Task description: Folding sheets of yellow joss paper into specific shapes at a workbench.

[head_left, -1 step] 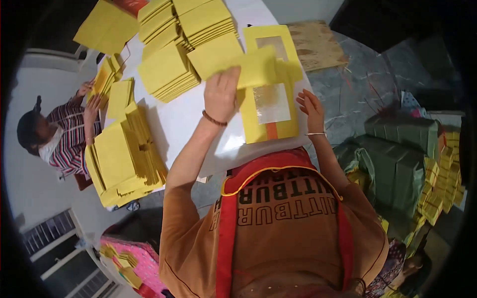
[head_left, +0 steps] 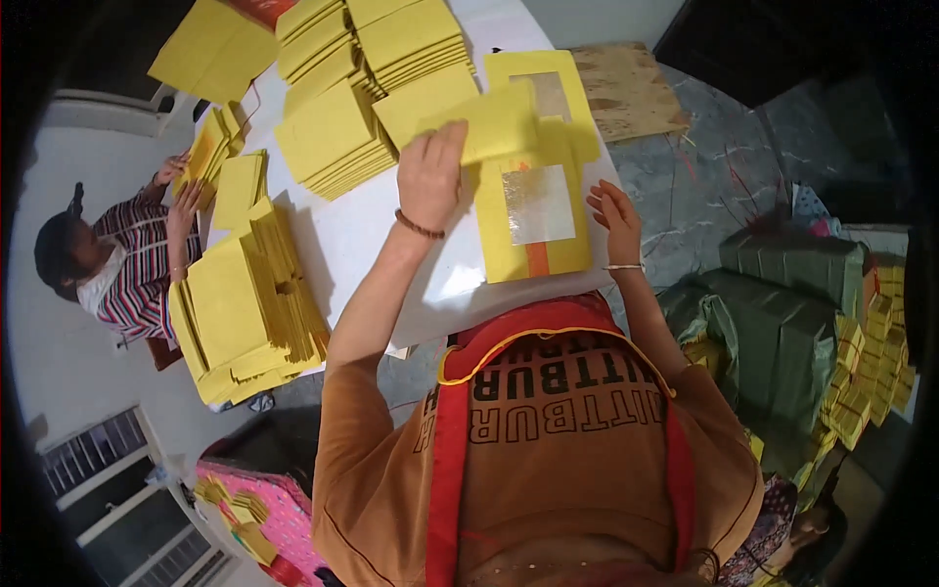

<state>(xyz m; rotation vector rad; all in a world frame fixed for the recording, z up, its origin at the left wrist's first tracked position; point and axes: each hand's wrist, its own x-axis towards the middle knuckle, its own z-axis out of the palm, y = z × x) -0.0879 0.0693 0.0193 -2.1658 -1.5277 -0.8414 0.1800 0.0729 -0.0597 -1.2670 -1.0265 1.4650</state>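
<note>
My left hand (head_left: 430, 178) is closed on the edge of a yellow folded paper (head_left: 504, 119), raised and a little blurred above the table. Below it lies a flat yellow paper sheet (head_left: 497, 256) with a shiny whitish rectangle (head_left: 540, 207) and an orange strip at its near end. Another yellow sheet (head_left: 572, 90) with a greyish panel lies farther back, partly covered by the held paper. My right hand (head_left: 616, 217) is empty, fingers apart and slightly curled, beside the table's right edge.
Stacks of folded yellow papers (head_left: 337, 137) fill the back of the white table (head_left: 377, 220); more stand at left (head_left: 230, 303). A person (head_left: 137, 249) handles yellow papers across the left side. Green wrapped bundles (head_left: 763, 313) and tied yellow bundles (head_left: 856, 396) stand at right.
My left hand and the folded paper have shifted slightly left and away from me. My right hand stays in nearly the same place.
</note>
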